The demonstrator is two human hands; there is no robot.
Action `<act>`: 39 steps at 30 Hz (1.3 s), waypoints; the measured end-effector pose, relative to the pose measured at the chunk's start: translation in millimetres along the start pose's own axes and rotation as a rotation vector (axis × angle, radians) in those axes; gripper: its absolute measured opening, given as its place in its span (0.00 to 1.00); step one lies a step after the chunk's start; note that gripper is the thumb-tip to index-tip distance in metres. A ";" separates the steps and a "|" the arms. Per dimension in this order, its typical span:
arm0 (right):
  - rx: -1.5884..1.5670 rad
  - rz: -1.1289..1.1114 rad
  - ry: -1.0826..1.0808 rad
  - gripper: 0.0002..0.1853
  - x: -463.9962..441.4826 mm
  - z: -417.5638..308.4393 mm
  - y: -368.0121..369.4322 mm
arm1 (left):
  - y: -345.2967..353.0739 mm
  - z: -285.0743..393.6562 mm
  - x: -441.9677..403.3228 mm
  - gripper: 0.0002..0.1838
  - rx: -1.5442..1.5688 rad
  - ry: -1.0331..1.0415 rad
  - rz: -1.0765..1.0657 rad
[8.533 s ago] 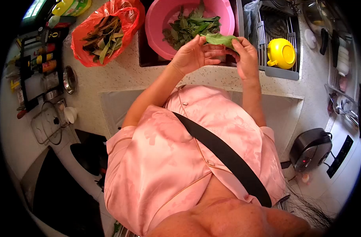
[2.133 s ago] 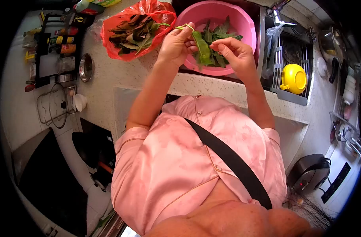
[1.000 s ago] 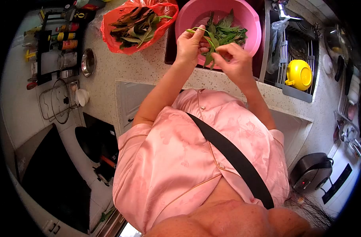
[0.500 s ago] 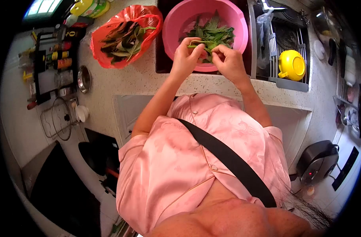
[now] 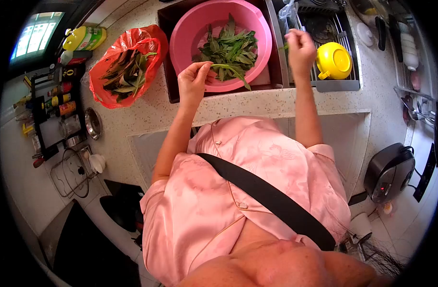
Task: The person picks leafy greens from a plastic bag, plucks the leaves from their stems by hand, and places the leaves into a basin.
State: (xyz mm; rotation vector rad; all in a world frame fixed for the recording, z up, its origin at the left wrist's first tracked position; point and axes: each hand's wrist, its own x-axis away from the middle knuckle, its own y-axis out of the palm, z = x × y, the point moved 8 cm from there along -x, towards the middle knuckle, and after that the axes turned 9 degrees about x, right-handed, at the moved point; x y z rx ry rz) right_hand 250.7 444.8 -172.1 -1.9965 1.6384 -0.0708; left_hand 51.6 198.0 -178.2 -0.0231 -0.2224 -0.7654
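Observation:
My left hand [image 5: 193, 83] pinches a green leafy stem [image 5: 228, 68] at its end, and the stem stretches right over the near rim of the pink basin [image 5: 180, 36]. A heap of green leaves [image 5: 228, 50] lies inside that basin. Off to the right, my right hand [image 5: 301, 50] is raised beside the drying rack, its fingers closed. A small green plant piece [image 5: 284, 46] sticks out at its fingertips, too small to make out fully. On the counter at the left, an open red plastic bag [image 5: 149, 62] holds more stems with dark leaves [image 5: 121, 76].
The basin sits in a dark sink [image 5: 168, 81]. A yellow pot [image 5: 335, 60] rests upside down on the drying rack [image 5: 314, 28] at right. A metal bowl [image 5: 93, 123], a spice rack [image 5: 44, 115] and a yellow bottle [image 5: 84, 38] stand left. A black rice cooker [image 5: 389, 172] is at lower right.
My hands, together over the basin before, have parted. The right moved far right with a small green piece; the left moved left, keeping the stem. The whole view has shifted slightly.

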 end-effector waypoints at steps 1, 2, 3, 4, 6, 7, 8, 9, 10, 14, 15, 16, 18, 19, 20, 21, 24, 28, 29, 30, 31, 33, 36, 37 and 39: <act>0.038 0.022 -0.035 0.07 -11.2 17.3 -6.2 | 0.2 -1.2 -1.0 0.10 0.011 -0.018 -0.018; 0.117 0.033 0.004 0.08 -20.8 37.8 -9.0 | -1.2 -0.4 -2.4 0.09 0.043 -0.016 0.016; 0.196 0.042 0.042 0.09 -28.0 54.4 -11.1 | 0.6 1.2 -3.0 0.09 0.041 -0.016 0.019; 0.267 -0.004 0.108 0.10 -32.5 66.9 -9.9 | 3.3 2.1 -4.5 0.10 0.061 -0.035 0.029; 0.457 -0.117 0.067 0.13 -32.7 74.0 5.8 | -0.4 4.6 -1.8 0.10 0.063 -0.031 0.049; 0.457 -0.117 0.068 0.13 -30.6 77.1 2.9 | 2.6 4.5 -3.7 0.10 0.063 -0.031 0.049; 0.388 -0.057 -0.164 0.13 -26.3 57.8 6.9 | -1.2 4.2 -1.5 0.10 0.083 -0.049 0.056; 0.323 0.019 -0.388 0.14 -20.2 31.1 4.8 | -2.0 2.7 -2.6 0.10 0.108 -0.069 0.046; 0.329 0.051 -0.418 0.12 -18.7 24.5 3.6 | -2.6 0.2 -4.0 0.10 0.114 -0.062 0.049; -0.130 -0.674 -0.206 0.09 43.9 -74.9 57.0 | 5.5 0.9 -4.2 0.10 0.048 -0.105 0.020; -0.168 -0.746 -0.189 0.10 59.5 -78.5 73.2 | 8.1 2.1 -3.6 0.10 0.048 -0.105 0.017; -0.204 -0.743 -0.166 0.10 60.5 -80.5 75.5 | 10.1 2.1 -2.9 0.10 0.039 -0.116 0.004; -0.129 -0.849 -0.192 0.10 76.0 -98.0 85.9 | 10.5 3.3 -1.0 0.09 0.035 -0.127 -0.002; -0.090 -0.917 -0.175 0.10 80.9 -101.4 92.3 | 6.6 6.0 1.5 0.09 -0.009 -0.112 0.000; -0.090 -0.918 -0.175 0.10 82.7 -97.6 95.6 | 8.3 8.2 0.5 0.09 -0.054 -0.098 -0.018; -0.091 -0.851 -0.297 0.09 83.9 -101.1 97.0 | 6.7 9.1 1.3 0.09 -0.053 -0.100 -0.007; -0.080 -0.813 -0.423 0.08 93.7 -107.9 98.7 | 3.6 9.5 2.3 0.09 -0.100 -0.083 -0.029; -0.079 -0.828 -0.378 0.05 97.5 -105.4 99.6 | 0.6 -4.3 2.0 0.10 -0.047 -0.177 -0.079; -0.079 -0.828 -0.378 0.05 96.7 -102.4 103.2 | 0.3 -6.2 2.4 0.11 -0.032 -0.189 -0.103; -0.200 -0.790 -0.160 0.05 88.6 -84.4 107.0 | 1.1 -4.9 2.6 0.11 -0.029 -0.193 -0.109; -0.320 -0.746 0.056 0.05 84.9 -66.5 111.0 | 2.8 -5.0 4.4 0.11 0.097 -0.244 -0.121; -0.509 -0.730 0.231 0.09 75.0 -52.1 113.2 | -0.9 -7.0 5.0 0.12 0.222 -0.293 -0.128; -0.610 -0.581 0.323 0.09 44.6 -32.8 109.3 | -11.7 -9.4 3.1 0.13 0.483 -0.348 -0.159; -0.626 -0.542 0.259 0.09 36.5 -33.5 109.1 | -15.1 -8.9 3.0 0.13 0.480 -0.349 -0.158; -0.640 -0.496 0.198 0.09 30.9 -33.5 107.3 | -13.5 -8.6 3.2 0.13 0.610 -0.377 -0.187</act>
